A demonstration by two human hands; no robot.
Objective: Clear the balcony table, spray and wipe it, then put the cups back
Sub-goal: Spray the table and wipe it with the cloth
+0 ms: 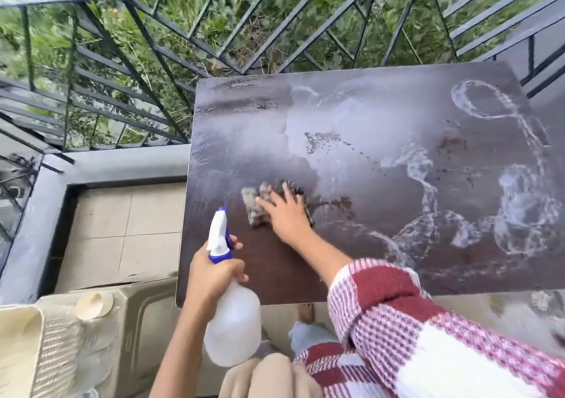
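Note:
The dark brown balcony table [382, 260] is wet, with puddles and streaks of water across its right and middle. My right hand [286, 214] presses flat on a mottled grey cloth [255, 205] near the table's front left part. My left hand [211, 272] grips the neck of a white spray bottle [230, 324] with a blue and white nozzle, held upright just off the table's front left corner. No cups stand on the table. A cream cup [94, 304] lies at the lower left on a pale chair.
A black metal railing [183, 30] runs behind and to the left of the table, with green plants beyond. A grey ledge [116, 162] and beige floor tiles [122, 229] lie to the left. A pale plastic chair [143, 321] stands at the bottom left.

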